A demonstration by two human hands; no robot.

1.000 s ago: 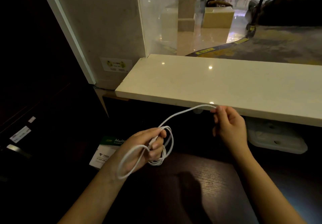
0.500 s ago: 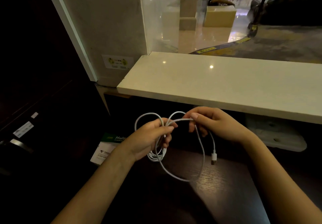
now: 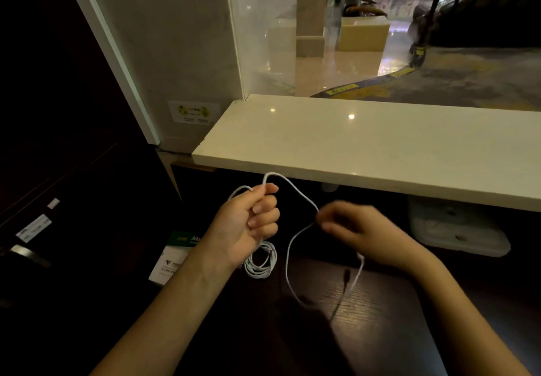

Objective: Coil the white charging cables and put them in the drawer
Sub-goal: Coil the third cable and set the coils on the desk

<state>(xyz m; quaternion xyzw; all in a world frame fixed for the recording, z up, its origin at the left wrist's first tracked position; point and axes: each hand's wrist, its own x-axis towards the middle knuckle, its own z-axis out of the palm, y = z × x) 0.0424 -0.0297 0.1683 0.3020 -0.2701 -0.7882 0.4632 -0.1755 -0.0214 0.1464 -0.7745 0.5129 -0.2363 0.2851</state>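
My left hand [image 3: 250,223] grips a bundle of loops of the white charging cable [image 3: 288,261]; coils hang below its palm and two small loops stick out above its fingers. From there the cable arcs right to my right hand [image 3: 355,230], which is blurred and pinches the strand at its fingertips. Below that hand a long loose loop hangs down to the dark wooden desk [image 3: 374,311], and the plug end dangles near the right wrist. No drawer can be made out in view.
A pale stone counter [image 3: 380,147] juts out above the hands, with glass behind it. A white plastic tray [image 3: 456,226] sits under the counter at right. A green and white packet [image 3: 175,254] lies at left. The left side is dark cabinetry.
My right hand has moved away from the left hand, to the right and down, drawing the strand out. The left hand has risen a little with its coils, and the hanging loop swings.
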